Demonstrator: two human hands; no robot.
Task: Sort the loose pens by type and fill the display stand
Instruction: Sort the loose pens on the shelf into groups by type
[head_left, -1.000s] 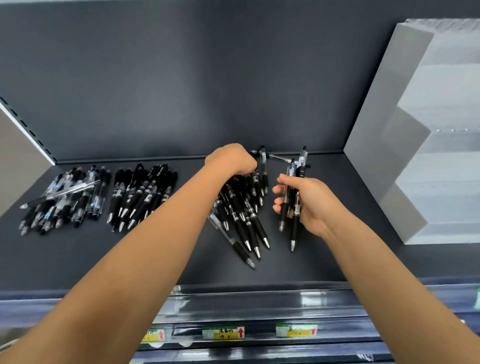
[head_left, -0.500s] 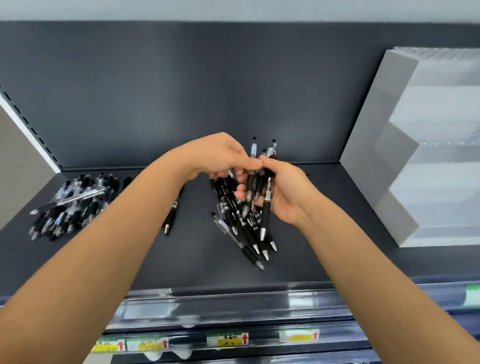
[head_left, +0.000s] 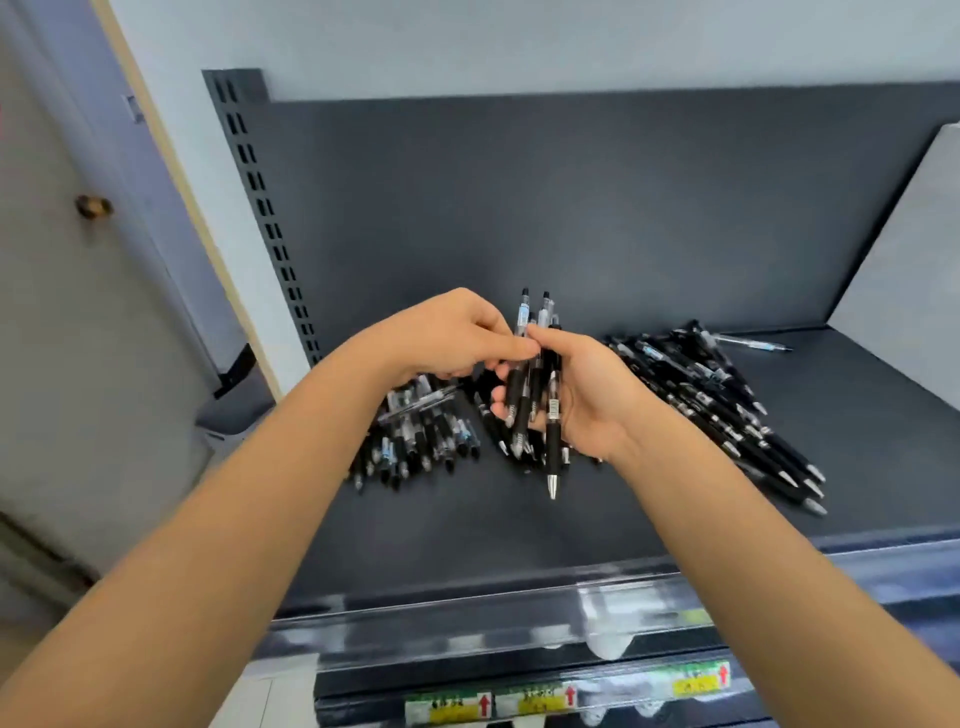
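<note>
Holding a pen bundle (head_left: 540, 400), right hand (head_left: 592, 395) grip closed; left hand (head_left: 447, 338) pinches one pen above shelf (head_left: 519, 525).

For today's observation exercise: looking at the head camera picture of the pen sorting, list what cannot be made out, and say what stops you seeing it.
- Middle pile of pens: mostly hidden behind the right hand and its held bundle.
- Left hand: fingertips meet the bundle; which pen it pinches is unclear.
- Price labels, bottom edge: print blurred, partly cut off.
- White stand: cut by the right edge, compartments unseen.
- Left pile: top covered by the left hand.
</note>
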